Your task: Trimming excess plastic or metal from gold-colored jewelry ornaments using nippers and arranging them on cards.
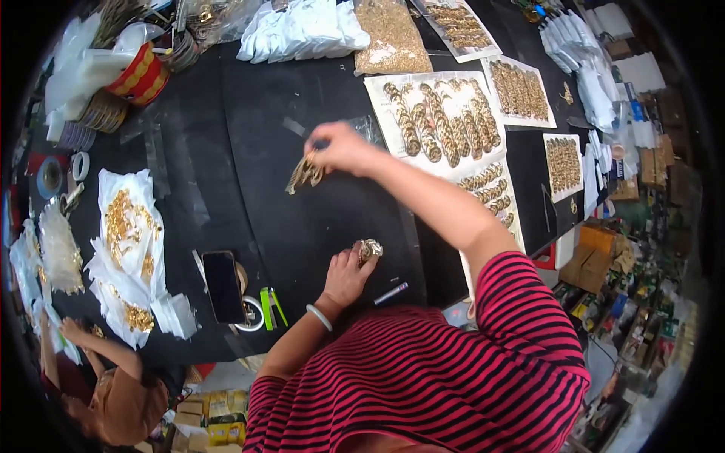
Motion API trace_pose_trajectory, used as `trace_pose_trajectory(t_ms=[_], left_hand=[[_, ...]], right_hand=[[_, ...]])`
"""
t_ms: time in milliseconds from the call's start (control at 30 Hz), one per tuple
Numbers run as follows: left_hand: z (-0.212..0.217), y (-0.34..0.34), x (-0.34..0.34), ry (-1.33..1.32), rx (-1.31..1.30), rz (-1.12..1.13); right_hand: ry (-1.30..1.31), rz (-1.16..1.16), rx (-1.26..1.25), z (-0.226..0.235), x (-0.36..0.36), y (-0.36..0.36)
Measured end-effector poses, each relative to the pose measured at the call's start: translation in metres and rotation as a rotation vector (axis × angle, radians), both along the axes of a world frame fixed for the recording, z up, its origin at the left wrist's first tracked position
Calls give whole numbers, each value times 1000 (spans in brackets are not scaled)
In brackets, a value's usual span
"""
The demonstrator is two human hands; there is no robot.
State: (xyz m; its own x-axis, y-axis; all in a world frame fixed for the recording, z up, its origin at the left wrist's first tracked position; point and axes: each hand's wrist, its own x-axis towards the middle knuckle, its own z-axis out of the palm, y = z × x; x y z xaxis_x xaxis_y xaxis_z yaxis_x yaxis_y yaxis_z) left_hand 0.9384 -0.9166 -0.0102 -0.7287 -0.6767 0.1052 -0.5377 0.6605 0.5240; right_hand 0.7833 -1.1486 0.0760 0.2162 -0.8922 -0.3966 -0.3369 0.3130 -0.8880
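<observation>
Over the middle of the black table, my right hand (343, 149) is closed in a pinch on several thin gold-coloured metal pieces (304, 175), which hang below the fingertips. Nearer to me, my left hand (347, 275) rests low with its fingers closed round a small stack of shiny gold-coloured pieces (371, 248). The fingers partly cover that stack, and its exact kind is too small to tell. A pale bangle (319, 318) circles my left wrist. To the right, rows of overlapping round gold-coloured pieces (438, 121) lie on white sheets.
Left of me lie a phone (222, 287), a green-handled tool (273, 306) and white wrapping with gold bits (124, 226). A pen (390, 294) sits near the front edge. A bag of gold-coloured pieces (390, 38) stands at the back. Another person's hand (74, 332) works at the lower left.
</observation>
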Motion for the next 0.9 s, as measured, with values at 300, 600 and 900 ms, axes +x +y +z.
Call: trace_pose_trajectory(t_ms=[300,600,900], left_hand=[[23,-16,-7,2,99,44],[15,-24,-7,-35,63,-137],[13,-51,-9,315,239,199]], right_hand=[[23,-376,-311,92,-184,-216],[130,-637,-377,2,-165,-255],[731,-57,-539,-79,-16,47]])
